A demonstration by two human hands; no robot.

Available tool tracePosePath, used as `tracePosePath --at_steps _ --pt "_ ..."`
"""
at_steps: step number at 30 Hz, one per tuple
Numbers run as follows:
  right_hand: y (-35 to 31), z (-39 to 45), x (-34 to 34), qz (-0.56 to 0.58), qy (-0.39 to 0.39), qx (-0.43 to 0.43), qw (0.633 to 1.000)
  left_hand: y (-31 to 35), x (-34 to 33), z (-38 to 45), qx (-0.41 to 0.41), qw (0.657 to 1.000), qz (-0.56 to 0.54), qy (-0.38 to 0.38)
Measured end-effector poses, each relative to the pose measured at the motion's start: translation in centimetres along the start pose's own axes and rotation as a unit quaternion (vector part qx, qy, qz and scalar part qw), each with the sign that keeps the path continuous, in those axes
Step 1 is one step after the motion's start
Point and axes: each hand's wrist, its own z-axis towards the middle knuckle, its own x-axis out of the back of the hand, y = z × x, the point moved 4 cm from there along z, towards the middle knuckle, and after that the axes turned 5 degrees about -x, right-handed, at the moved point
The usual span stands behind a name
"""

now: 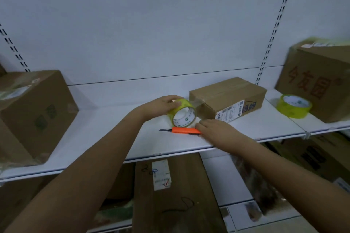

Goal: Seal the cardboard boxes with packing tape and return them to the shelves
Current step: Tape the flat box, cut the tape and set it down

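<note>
Here the left hand [162, 103] grips the tape roll [182, 112] just left of the small box [228, 98] on the shelf [94, 130]; the right hand [214, 131], below the box, holds the orange cutter [184, 130]. Slackening the stretched strip could wrinkle it or nick fingers.

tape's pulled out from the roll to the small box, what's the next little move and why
Probably pick up the orange knife and cut the strip. The left hand holds the tape roll, with a clear strip stretched to the end of the small box. The right hand already lies at the knife's handle end on the shelf, so it seems best placed.
</note>
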Motion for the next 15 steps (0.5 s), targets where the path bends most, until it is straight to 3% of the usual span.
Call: tracePosePath --at_steps 8,12,15 --pt "7.9 -10.5 1.5 0.066 -0.045 -0.203 0.976 0.8 -2.4 2.7 0.051 0.981 -0.182 -0.04" --pt "9.4 -11.6 2.8 0.273 0.072 -0.282 0.917 1.5 -4.0 3.8 0.095 0.982 -0.16 -0.04" --pt "8.2 -7.7 3.7 0.331 0.146 -0.329 0.872 2.6 -5.1 4.3 0.091 0.986 -0.134 -0.041"
